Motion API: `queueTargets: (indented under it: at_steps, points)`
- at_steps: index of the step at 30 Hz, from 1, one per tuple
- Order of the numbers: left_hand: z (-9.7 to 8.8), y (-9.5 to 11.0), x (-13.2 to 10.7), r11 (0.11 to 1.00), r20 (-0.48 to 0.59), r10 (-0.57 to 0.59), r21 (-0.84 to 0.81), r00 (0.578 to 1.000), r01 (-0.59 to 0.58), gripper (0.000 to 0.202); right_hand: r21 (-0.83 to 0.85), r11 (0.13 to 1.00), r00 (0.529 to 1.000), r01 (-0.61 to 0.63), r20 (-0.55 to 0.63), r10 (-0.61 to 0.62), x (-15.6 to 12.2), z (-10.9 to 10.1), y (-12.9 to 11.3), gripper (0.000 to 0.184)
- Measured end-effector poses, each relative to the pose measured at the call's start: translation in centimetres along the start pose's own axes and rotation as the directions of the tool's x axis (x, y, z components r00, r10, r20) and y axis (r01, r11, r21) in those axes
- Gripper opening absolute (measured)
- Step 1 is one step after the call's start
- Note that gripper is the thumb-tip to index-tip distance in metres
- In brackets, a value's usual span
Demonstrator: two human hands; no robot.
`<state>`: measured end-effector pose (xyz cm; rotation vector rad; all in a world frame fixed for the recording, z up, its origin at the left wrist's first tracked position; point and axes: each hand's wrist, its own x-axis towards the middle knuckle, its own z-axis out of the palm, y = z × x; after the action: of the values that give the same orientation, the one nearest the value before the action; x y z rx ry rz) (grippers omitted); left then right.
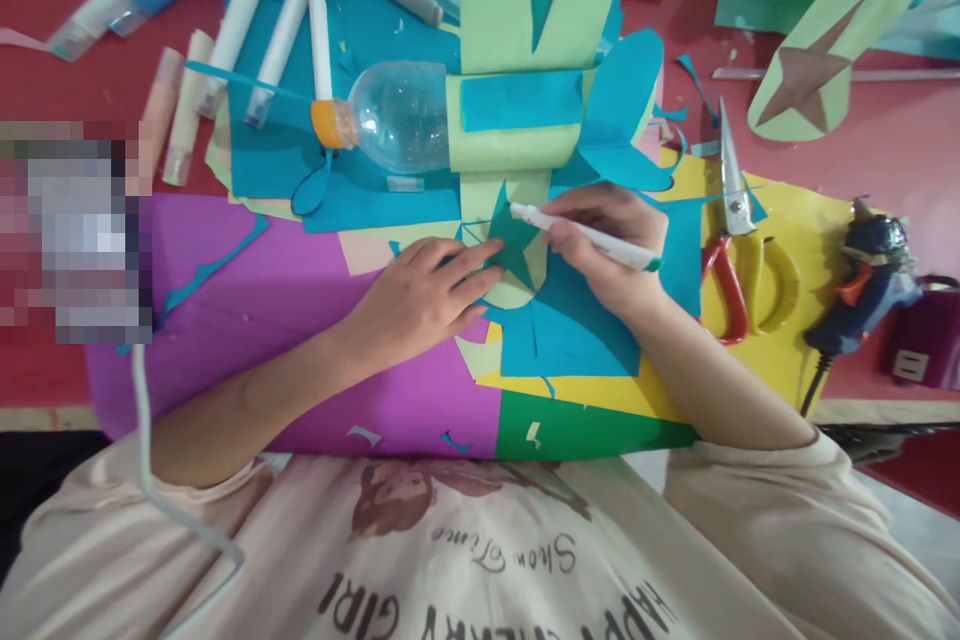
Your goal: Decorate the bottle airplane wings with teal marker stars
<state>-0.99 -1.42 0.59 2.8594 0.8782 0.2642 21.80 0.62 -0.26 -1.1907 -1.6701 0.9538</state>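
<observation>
My right hand grips a white marker with a green end, its tip at the upper part of a green star. The star is coloured on a pale green paper strip with a rounded end. Fingers apart, my left hand rests on the strip's left side, its fingertips on the star. Just above lies a clear plastic bottle with an orange cap, wrapped in pale green paper with a blue strip on it. Folded blue paper shapes sit at its right.
Several capped markers lie at the upper left. To the right are scissors with red and yellow handles, a glue gun and a pale green piece with a brown star. Purple card and a white cable are at left.
</observation>
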Motion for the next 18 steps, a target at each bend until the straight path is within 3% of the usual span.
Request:
queueTargets:
  at_steps: [5, 8, 18]
  points:
    - [-0.2, 0.3, 0.1, 1.0, -0.087, -0.005, -0.005, 0.996, 0.005, 0.02, -0.044, 0.998, 0.989, 0.033, 0.146, -0.027, -0.1, 0.6, -1.0, 0.029]
    - [-0.5, 0.5, 0.0, 1.0, -0.151, 0.012, -0.013, 0.988, -0.014, 0.019, -0.043, 0.999, 0.985, 0.011, 0.173, -0.004, -0.1, 0.7, -0.8, 0.03]
    - [-1.1, 0.6, -0.1, 1.0, -0.156, 0.017, -0.001, 0.988, -0.018, 0.024, -0.105, 0.994, 0.974, 0.036, 0.228, -0.012, -0.1, 0.8, -0.6, 0.024]
